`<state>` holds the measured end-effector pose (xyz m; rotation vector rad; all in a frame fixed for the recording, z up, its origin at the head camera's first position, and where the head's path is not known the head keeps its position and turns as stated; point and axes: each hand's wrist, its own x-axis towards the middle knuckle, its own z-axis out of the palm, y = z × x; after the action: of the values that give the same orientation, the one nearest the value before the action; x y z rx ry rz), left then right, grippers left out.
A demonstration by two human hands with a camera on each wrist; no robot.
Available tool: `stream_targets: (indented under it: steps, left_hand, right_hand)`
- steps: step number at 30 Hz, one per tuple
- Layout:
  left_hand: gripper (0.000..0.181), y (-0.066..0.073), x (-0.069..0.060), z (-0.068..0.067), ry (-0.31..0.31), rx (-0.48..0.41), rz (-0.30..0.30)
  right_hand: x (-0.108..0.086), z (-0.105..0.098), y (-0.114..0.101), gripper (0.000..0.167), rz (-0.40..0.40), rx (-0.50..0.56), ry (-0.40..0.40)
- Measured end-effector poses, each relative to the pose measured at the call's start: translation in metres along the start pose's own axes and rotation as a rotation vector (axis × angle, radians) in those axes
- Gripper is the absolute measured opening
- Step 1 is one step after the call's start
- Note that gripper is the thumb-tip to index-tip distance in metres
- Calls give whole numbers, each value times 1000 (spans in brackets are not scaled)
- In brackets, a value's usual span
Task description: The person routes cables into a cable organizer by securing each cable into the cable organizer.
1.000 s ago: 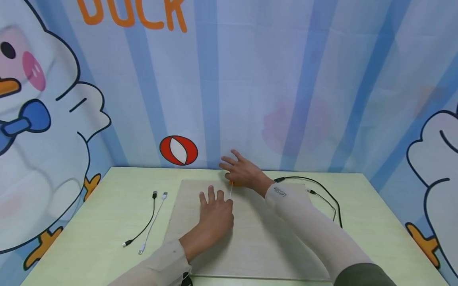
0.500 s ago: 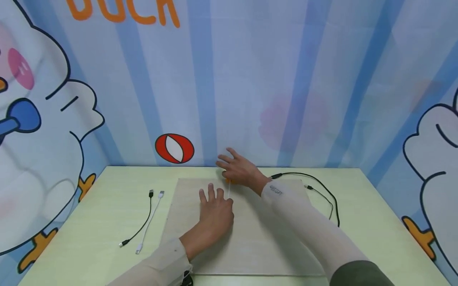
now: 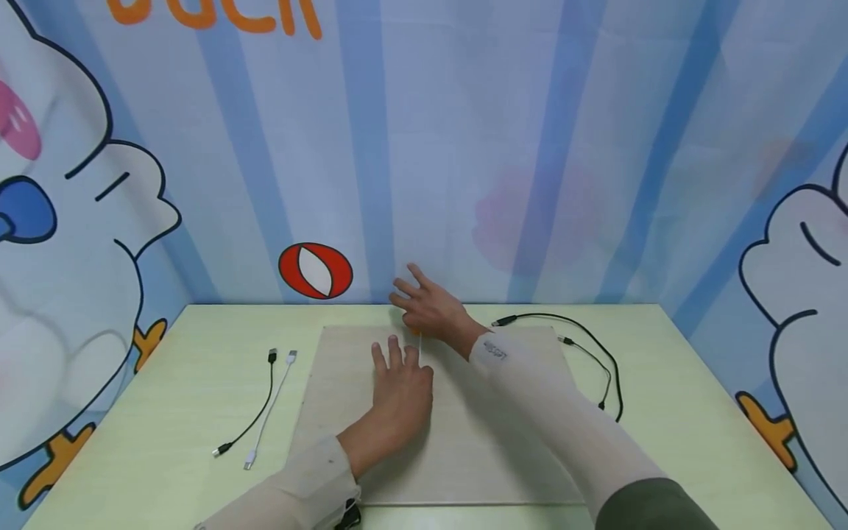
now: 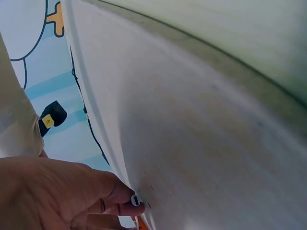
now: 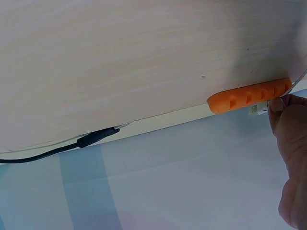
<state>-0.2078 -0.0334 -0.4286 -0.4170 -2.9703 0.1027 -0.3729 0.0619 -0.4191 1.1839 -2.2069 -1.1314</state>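
Note:
A short white USB cable point(image 3: 420, 347) runs between my two hands above the pale board. My left hand point(image 3: 400, 397) pinches its near end; in the left wrist view the white plug point(image 4: 135, 200) shows between thumb and finger. At the far edge of the board, my right hand point(image 3: 433, 313) pinches the other end, its remaining fingers spread. In the right wrist view, that end's plug point(image 5: 259, 109) sticks out beside an orange notched strip point(image 5: 247, 96), which lies at the board's edge. The cable point(image 5: 300, 79) passes close to the strip's end; contact cannot be made out.
The pale board point(image 3: 490, 442) lies mid-table. To its left are a black cable point(image 3: 261, 412) and a white cable point(image 3: 273, 412). On the right lie a thick black cable point(image 3: 596, 344) and a thinner dark cable point(image 3: 599, 363). A printed curtain point(image 3: 437, 147) hangs behind the table.
The head view has shifted slightly, so the scene slides left and up. Against the board, my left hand has moved a little to the right; my right hand keeps its place and both grips stay.

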Motion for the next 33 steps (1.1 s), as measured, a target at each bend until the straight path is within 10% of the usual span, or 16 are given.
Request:
stream_targets:
  steps: [7, 18, 27, 33]
  left_hand:
    - [16, 0, 0, 0, -4, 54, 13]
    - [24, -7, 25, 64, -14, 113, 91]
    - [26, -5, 15, 27, -52, 151, 83]
    - [32, -17, 32, 82, 16, 124, 92]
  right_hand:
    - [6, -6, 2, 17, -37, -35, -64]
    - [13, -11, 5, 23, -107, -72, -121]
    - [12, -9, 6, 20, -99, -54, -78]
    - [8, -7, 2, 17, -61, -45, -54]
